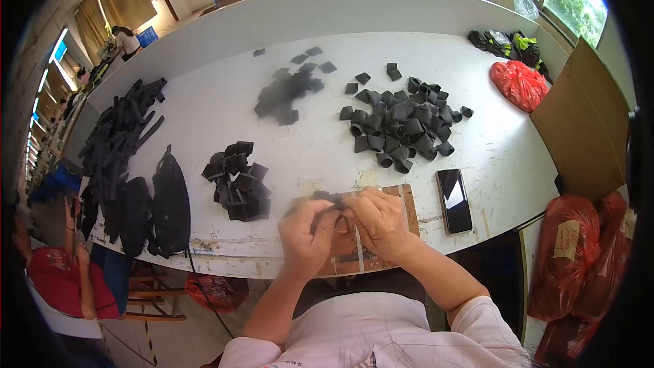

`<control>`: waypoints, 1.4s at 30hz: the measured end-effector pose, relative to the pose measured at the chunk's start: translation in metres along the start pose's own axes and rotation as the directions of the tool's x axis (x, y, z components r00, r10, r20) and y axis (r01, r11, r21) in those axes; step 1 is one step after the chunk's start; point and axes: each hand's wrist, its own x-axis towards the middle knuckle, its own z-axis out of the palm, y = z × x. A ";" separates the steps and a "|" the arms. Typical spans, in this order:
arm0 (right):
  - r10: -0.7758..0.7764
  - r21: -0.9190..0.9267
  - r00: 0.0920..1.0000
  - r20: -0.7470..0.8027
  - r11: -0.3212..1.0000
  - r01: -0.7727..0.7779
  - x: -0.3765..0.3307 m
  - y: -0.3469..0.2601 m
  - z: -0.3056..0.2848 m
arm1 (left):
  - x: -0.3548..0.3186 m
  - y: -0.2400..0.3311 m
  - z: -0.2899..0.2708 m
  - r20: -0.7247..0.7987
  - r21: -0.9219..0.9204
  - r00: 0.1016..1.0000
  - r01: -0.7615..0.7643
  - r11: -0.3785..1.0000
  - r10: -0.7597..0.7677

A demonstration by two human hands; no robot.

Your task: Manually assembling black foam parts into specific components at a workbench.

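while both hands, left hand (306, 228) and right hand (380, 221), pinch one black webbing strip (328, 197) in clenched fingers, a heap of folded black loops (398, 126) looks finished and flat black pieces (286, 92) remain on the white counter (313, 150).

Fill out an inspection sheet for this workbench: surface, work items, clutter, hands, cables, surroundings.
Surface: white scuffed worktable, small wooden board at the near edge.
Job's things: short black webbing strip held over the board; heaps of black webbing loops, folded black pieces, flat black squares.
Clutter: black smartphone, long black straps, red plastic bags.
Hands: left hand and right hand both pinch the strip.
Cables: nothing seen.
Surroundings: cardboard sheet, windows, seated person in red.
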 end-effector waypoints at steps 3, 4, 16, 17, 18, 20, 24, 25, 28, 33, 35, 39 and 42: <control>-0.079 -0.029 0.996 0.036 0.996 0.080 0.004 0.000 -0.009 | -0.012 -0.008 0.002 -0.002 -0.078 0.992 0.126 0.989 -0.126; -0.109 -0.046 0.993 0.053 0.993 0.112 0.010 -0.003 -0.015 | -0.015 -0.010 0.002 0.005 -0.132 0.980 0.197 0.972 -0.198; 0.504 0.263 0.718 -0.480 0.864 -0.429 0.043 0.056 -0.098 | -0.054 0.003 0.014 0.505 0.054 0.780 0.398 0.916 -0.369; 0.434 0.300 0.714 -0.550 0.900 -0.316 0.044 0.039 -0.108 | -0.059 0.004 0.016 0.571 0.017 0.748 0.403 0.915 -0.340; 0.349 0.334 0.710 -0.611 0.927 -0.169 0.046 0.017 -0.125 | -0.064 0.006 0.021 0.643 -0.028 0.707 0.406 0.913 -0.294; 0.194 0.353 0.570 -0.798 0.917 0.183 0.054 -0.036 -0.154 | -0.076 0.006 0.040 0.723 -0.057 0.632 0.458 0.887 -0.279; -0.089 0.728 0.801 -0.592 0.366 0.579 0.035 -0.096 -0.194 | -0.094 -0.012 0.090 0.840 -0.234 0.502 0.677 0.697 -0.206; 0.029 0.789 0.824 -0.565 0.311 0.530 0.041 -0.100 -0.180 | -0.094 -0.015 0.103 0.933 -0.198 0.303 0.882 0.428 -0.195; 0.411 0.967 0.883 -0.227 -0.015 0.255 0.062 -0.099 -0.112 | -0.093 -0.009 0.132 0.980 -0.101 0.105 0.994 -0.033 0.170; 0.303 0.849 0.799 0.520 -0.288 -0.443 0.073 -0.146 -0.011 | -0.060 0.029 0.139 0.868 -0.142 -0.131 0.859 0.493 0.478; 0.020 0.739 0.757 0.653 -0.239 -0.630 0.067 -0.161 0.003 | -0.051 0.040 0.149 0.806 -0.103 -0.317 0.756 0.647 0.499; -0.300 0.794 0.802 0.517 -0.182 -0.580 0.030 -0.186 0.036 | -0.043 0.073 0.158 0.673 -0.082 -0.585 0.550 0.831 0.453; -0.346 0.886 0.831 0.436 0.003 -0.463 0.019 -0.202 0.039 | -0.048 0.097 0.147 0.685 -0.248 -0.565 0.414 0.876 0.460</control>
